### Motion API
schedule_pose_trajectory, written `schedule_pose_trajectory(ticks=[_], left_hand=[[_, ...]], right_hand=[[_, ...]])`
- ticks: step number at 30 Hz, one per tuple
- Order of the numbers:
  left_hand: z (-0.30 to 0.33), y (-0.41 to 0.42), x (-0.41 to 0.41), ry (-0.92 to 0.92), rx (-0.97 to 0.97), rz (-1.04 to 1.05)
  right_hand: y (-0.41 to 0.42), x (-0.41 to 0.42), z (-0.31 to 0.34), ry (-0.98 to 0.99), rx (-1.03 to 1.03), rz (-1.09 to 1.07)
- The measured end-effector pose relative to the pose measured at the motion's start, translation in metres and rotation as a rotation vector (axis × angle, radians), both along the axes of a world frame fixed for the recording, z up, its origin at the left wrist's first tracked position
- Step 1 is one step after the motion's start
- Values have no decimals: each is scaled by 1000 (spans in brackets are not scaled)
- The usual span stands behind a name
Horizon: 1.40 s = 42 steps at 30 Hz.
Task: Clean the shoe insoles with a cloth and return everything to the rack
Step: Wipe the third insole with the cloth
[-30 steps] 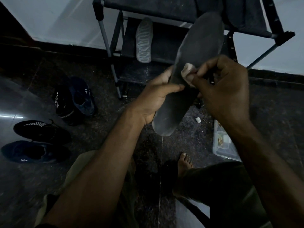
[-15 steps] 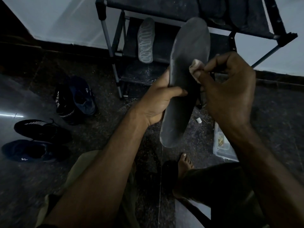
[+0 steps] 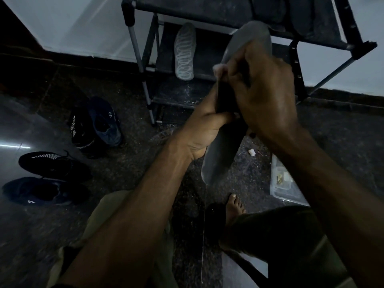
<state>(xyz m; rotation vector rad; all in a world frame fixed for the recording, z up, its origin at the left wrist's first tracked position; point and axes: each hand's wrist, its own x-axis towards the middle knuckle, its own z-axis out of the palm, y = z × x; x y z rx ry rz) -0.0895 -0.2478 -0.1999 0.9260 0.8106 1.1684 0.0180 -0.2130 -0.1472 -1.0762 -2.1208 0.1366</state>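
Note:
My left hand (image 3: 202, 129) grips a dark grey insole (image 3: 222, 156) by its middle and holds it upright in front of the shoe rack (image 3: 143, 59). My right hand (image 3: 264, 90) lies across the insole's upper half and pinches a small pale cloth (image 3: 218, 69) against its left edge. The insole's toe end (image 3: 251, 33) shows above my right hand. A second, light patterned insole (image 3: 185, 51) leans upright on the rack's middle shelf.
Several dark shoes lie on the floor at left: a pair (image 3: 95, 125) near the rack leg and two more (image 3: 52, 165) further left. A clear plastic box (image 3: 284, 183) and a small white bit (image 3: 252, 152) lie at right. My bare foot (image 3: 234, 206) rests below the insole.
My right hand has slid the cloth from the insole's right side across to its left edge and now covers the upper half. The insole has stayed nearly upright in my left hand.

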Motion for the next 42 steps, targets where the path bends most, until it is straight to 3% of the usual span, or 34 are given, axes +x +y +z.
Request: schedule_pose_trajectory(ticks=[6,16,22,29,36,42], left_hand=[[-6,1,-4,19,-33,45],[2,0,3,36,-4,12],[0,-1,0,87,-17,42],[-1,0,4,111,22,-26],[-3,-2,-1,109,-9,23],[-2,-1,6,89,9,-26]], right_hand=[[-16,0,-2,0,-80,45],[23,-6,9,100,13,-16],[-7,-5,2,25,8,94],[42,4,15,130,-12,54],[-7,-3,-1,5,4,109],[36,8,15,125,-24,25]])
